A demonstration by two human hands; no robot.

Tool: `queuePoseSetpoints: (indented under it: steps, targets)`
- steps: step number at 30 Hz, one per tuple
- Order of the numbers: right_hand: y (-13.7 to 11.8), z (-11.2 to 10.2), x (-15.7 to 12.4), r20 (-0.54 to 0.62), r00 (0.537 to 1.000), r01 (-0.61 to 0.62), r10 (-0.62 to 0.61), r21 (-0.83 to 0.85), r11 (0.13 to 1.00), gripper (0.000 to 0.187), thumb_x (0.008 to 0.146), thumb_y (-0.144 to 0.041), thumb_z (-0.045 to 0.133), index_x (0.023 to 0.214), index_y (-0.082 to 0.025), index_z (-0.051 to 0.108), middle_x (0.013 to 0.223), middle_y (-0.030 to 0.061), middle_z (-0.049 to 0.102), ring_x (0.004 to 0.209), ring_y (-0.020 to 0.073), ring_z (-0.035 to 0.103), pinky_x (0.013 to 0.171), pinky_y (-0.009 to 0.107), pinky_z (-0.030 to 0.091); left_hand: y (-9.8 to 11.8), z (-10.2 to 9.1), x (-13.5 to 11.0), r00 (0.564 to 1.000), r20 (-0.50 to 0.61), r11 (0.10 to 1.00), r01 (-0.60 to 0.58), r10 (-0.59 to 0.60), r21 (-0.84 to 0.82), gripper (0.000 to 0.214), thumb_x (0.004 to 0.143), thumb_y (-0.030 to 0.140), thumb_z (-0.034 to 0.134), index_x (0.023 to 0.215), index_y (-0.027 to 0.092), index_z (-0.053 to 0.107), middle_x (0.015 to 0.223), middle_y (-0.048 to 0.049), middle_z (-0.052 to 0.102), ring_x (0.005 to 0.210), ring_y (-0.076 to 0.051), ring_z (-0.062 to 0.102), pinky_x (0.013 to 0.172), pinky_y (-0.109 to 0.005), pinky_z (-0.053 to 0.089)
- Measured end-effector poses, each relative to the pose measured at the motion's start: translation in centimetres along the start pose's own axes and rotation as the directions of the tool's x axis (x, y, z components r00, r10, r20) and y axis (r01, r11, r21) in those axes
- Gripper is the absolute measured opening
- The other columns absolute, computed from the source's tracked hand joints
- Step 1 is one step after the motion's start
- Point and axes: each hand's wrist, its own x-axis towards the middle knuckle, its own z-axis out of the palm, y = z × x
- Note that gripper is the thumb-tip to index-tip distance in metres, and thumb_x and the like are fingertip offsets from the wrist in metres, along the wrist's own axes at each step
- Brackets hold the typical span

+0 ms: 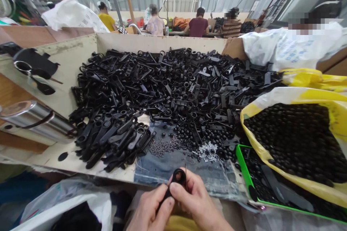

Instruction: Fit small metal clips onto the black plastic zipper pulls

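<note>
With our left hand (153, 207) we pinch the lower end, and with our right hand (194, 195) the ring end, of 1 black handle (174, 179), thumbs pressed on it, just in front of the cloth (176, 170). We judge this 1 not yet done. Similar pieces lie gathered in a stack (116, 137) on our left, perhaps finished; we cannot tell. Plenty seems left: the pile (168, 83) beyond, grey bits (165, 147), silver pins (208, 151) and beads (295, 133).

From my end I count one left hand (150, 207), one right hand (193, 195), one held black handle (174, 179), one green tray (242, 164), one silver pin heap (207, 151) and four people (198, 26) in the far row.
</note>
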Motion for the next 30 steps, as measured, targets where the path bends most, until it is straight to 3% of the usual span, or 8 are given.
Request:
queuePoseSetpoints:
  steps: [4, 9, 13, 16, 20, 24, 27, 30]
  targets:
    - [0.8, 0.0, 0.6, -0.127, 0.991, 0.032, -0.035, -0.024, 0.999, 0.051, 0.086, -0.066, 0.074, 0.077, -0.019, 0.057, 0.067, -0.0055, 0.046, 0.059, 0.0096, 0.039, 0.055, 0.021, 0.038, 0.5, 0.6, 1.2, 0.997, -0.052, 0.997, 0.052, -0.055, -0.05, 0.044, 0.095, 0.061, 0.059, 0.087, 0.021, 0.073, 0.063, 0.0001, 0.058, 0.061, -0.016, 0.051, 0.059, -0.023, 0.046]
    - [1.2, -0.7, 0.5, -0.051, 0.998, 0.037, -0.04, -0.056, 0.998, 0.046, 0.089, -0.063, 0.073, 0.082, -0.018, 0.063, 0.065, -0.0043, 0.051, 0.056, 0.0099, 0.042, 0.052, 0.021, 0.037, 0.7, 0.7, 1.5, 0.982, 0.156, 0.962, 0.138, -0.103, -0.234, 0.052, 0.097, 0.067, 0.051, 0.082, 0.018, 0.064, 0.06, 0.0062, 0.039, 0.055, -0.011, 0.035, 0.051, -0.022, 0.031]
    - [0.9, -1.4, 0.3, -0.024, 1.0, -0.005, 0.004, -0.052, 0.999, 0.048, 0.086, -0.066, 0.075, 0.087, -0.018, 0.066, 0.064, -0.005, 0.05, 0.054, 0.0093, 0.038, 0.051, 0.022, 0.035, 1.2, 0.2, 1.3, 0.993, 0.109, 0.998, 0.044, -0.038, -0.054, 0.042, 0.1, 0.055, 0.051, 0.093, 0.019, 0.07, 0.072, -0.0007, 0.062, 0.068, -0.016, 0.052, 0.062, -0.023, 0.043]
    - [0.7, -2.0, 0.2, -0.004, 0.999, -0.047, 0.047, -0.042, 0.998, 0.049, 0.084, -0.065, 0.077, 0.087, -0.018, 0.066, 0.062, -0.0059, 0.049, 0.051, 0.0083, 0.035, 0.049, 0.021, 0.034, 1.8, -0.4, 1.2, 0.982, 0.164, 0.995, 0.091, -0.098, 0.05, 0.03, 0.1, 0.044, 0.053, 0.1, 0.021, 0.073, 0.084, -0.003, 0.072, 0.078, -0.018, 0.061, 0.069, -0.024, 0.05]
    - [0.8, -2.1, 0.2, 0.022, 0.998, -0.053, 0.054, -0.039, 0.998, 0.047, 0.089, -0.065, 0.072, 0.088, -0.018, 0.065, 0.06, -0.0054, 0.051, 0.047, 0.0078, 0.036, 0.049, 0.022, 0.037, 1.9, -0.9, 0.8, 0.963, 0.252, 0.995, 0.094, -0.099, 0.031, 0.025, 0.1, 0.037, 0.055, 0.111, 0.024, 0.072, 0.086, -0.0017, 0.073, 0.063, -0.014, 0.06, 0.058, -0.021, 0.051]
    - [1.1, -1.4, 0.1, -0.033, 0.999, 0.0, -0.003, -0.072, 0.997, 0.049, 0.09, -0.067, 0.07, 0.086, -0.019, 0.064, 0.065, -0.0031, 0.055, 0.052, 0.0105, 0.045, 0.052, 0.024, 0.042, 0.8, -0.5, 0.4, 0.988, 0.152, 0.999, -0.023, 0.018, 0.032, 0.027, 0.103, 0.037, 0.049, 0.097, 0.022, 0.071, 0.078, -0.0018, 0.07, 0.06, -0.014, 0.06, 0.055, -0.02, 0.051]
    - [1.3, -1.1, -0.2, -0.036, 0.999, 0.001, -0.005, -0.104, 0.995, 0.048, 0.086, -0.065, 0.075, 0.09, -0.019, 0.066, 0.075, -0.0007, 0.058, 0.065, 0.0141, 0.051, 0.061, 0.026, 0.045, 0.7, -0.5, 0.5, 0.992, 0.086, 0.993, -0.098, 0.092, 0.066, 0.025, 0.103, 0.034, 0.05, 0.099, 0.021, 0.071, 0.076, -0.0023, 0.069, 0.066, -0.016, 0.064, 0.059, -0.021, 0.053]
    - [1.5, -1.2, -0.4, -0.004, 1.0, -0.016, 0.016, -0.127, 0.992, 0.046, 0.083, -0.062, 0.079, 0.092, -0.018, 0.068, 0.077, -0.0006, 0.059, 0.07, 0.015, 0.049, 0.064, 0.025, 0.043, 1.4, -0.8, 0.7, 0.982, 0.101, 0.982, -0.17, 0.161, 0.087, 0.022, 0.102, 0.03, 0.051, 0.104, 0.024, 0.072, 0.083, -0.0031, 0.074, 0.076, -0.018, 0.069, 0.07, -0.023, 0.056]
